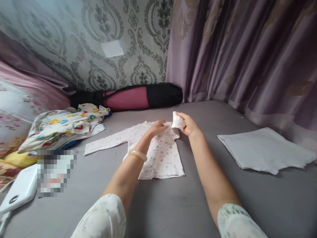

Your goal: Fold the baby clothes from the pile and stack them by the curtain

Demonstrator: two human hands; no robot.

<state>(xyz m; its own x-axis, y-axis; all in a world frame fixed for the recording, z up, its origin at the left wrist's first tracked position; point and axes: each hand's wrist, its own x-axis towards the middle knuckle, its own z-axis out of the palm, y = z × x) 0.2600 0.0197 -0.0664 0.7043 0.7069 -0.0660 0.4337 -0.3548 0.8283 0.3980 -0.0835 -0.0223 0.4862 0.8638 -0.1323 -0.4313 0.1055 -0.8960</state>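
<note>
A small white long-sleeved shirt with a pastel print lies spread on the grey bed sheet. One sleeve stretches out flat to the left. The other sleeve is lifted and bunched, with my right hand closed on it above the shirt's upper right. Over the upper part of the shirt is my left hand, its fingers loosely apart and holding nothing. Whether its fingertips touch the fabric I cannot tell. A pale bangle circles my left wrist, and my left forearm covers part of the shirt.
Folded printed clothes are piled at the left. In front of them are a blurred-out item and a white power bank with a cable. A folded white cloth lies right. A black and maroon bag rests along the wall.
</note>
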